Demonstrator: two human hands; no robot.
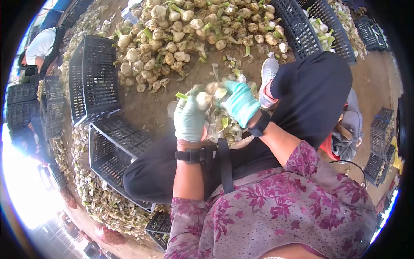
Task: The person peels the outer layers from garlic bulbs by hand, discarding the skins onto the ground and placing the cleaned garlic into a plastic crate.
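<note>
In the head view, my left hand (189, 114), in a pale green glove, is closed around a white garlic bulb (202, 100). A short cut green stem (181, 96) sticks out beside its fingers. My right hand (240, 102), in a teal glove, is closed close against the bulb's other side. Motion blurs its fingertips and the loose papery skin (212, 88) between the hands, so what it grips cannot be made out. Peelings (230, 129) lie on the ground below the hands. Ahead of them spreads a large heap of garlic bulbs (172, 43).
Black plastic crates stand on the left, one upright (95, 80) and one tipped (114, 151) by my left knee. Another crate (297, 28) at upper right stands beside one with trimmed bulbs (323, 32). A person in a white top (41, 47) bends at far left.
</note>
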